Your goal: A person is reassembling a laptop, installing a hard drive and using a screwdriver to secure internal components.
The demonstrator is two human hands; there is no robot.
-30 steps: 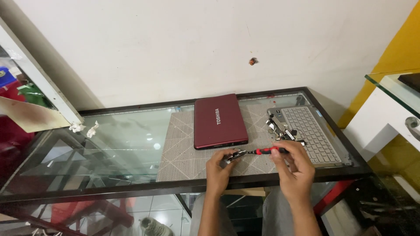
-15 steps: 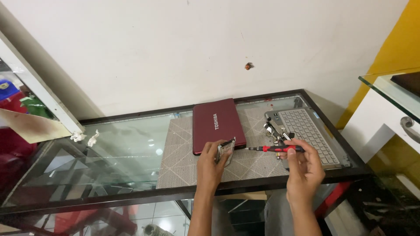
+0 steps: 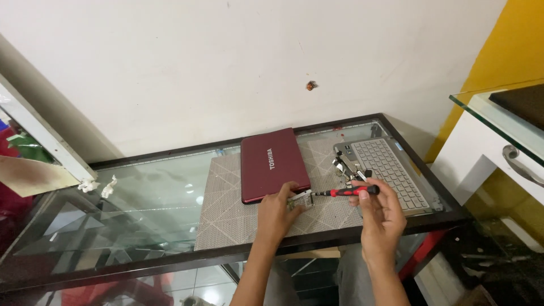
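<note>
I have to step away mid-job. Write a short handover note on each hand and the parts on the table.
Left hand: holds a small silver metal part down on the grey patterned mat.
Right hand: grip on a red-and-black screwdriver, tip at that part.
Closed dark red laptop lies on the mat; grey keyboard panel to its right, loose metal pieces beside it.
Done: keyboard panel lies separate. Left: work on the part continues.
</note>
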